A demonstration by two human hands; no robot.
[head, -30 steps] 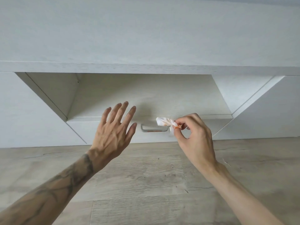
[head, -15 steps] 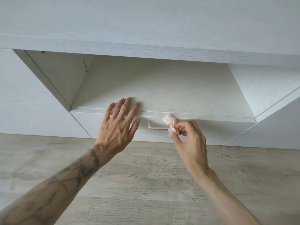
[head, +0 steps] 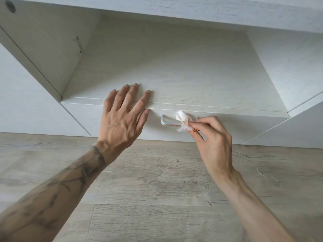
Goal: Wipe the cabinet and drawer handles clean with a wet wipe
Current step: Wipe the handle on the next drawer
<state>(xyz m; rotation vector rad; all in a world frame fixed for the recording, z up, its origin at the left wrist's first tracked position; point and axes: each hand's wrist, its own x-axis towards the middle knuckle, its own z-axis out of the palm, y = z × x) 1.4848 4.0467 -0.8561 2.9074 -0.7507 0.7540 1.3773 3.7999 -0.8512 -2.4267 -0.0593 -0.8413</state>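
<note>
A silver bar handle point(head: 166, 122) with an orange streak along its front sits on the white drawer front point(head: 97, 117) low in the cabinet. My right hand point(head: 212, 138) pinches a crumpled white wet wipe point(head: 182, 121), stained orange, against the handle's right half, covering that end. My left hand point(head: 122, 119) lies flat with fingers spread on the top edge of the drawer, just left of the handle, holding nothing.
Above the drawer is an open white shelf recess point(head: 174, 67) under the cabinet top point(head: 192, 9). White cabinet panels point(head: 21, 102) flank it on both sides. Grey wood-look floor point(head: 157, 198) lies below my arms.
I have come closer to the drawer. My left hand went forward and settled on the drawer's top edge. My right hand carried the wipe onto the handle's right half.
</note>
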